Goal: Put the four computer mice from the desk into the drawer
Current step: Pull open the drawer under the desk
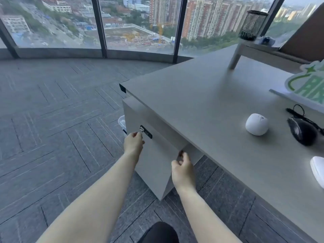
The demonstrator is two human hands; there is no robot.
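Three computer mice show on the desk [201, 95], none yet stowed: a round white mouse [256, 124], a black corded mouse [301, 131] just beside it at its three o'clock, and the edge of another white mouse [317, 170] cut off by the frame toward five o'clock. The fourth is out of sight.

The step in hand looks like opening the drawer [154, 158], which sits under the desk's near edge, at about eight o'clock from the round mouse. The left hand [133, 143] is curled at the front's upper left corner, fingertips right by the small black lock [146, 132]; whether it actually holds the key there I cannot tell. The right hand [183, 168] hooks its fingers narrowly over the front's right edge, at the gap beside the cabinet.

The drawer is shut or barely cracked, so its inside is hidden. Next, I reckon, comes a steady pull outward, once the lock is free, before any mouse gets lifted.

At twelve o'clock on a raised shelf [252, 50] stands a black mesh pen cup [253, 25]; its contents are unclear.
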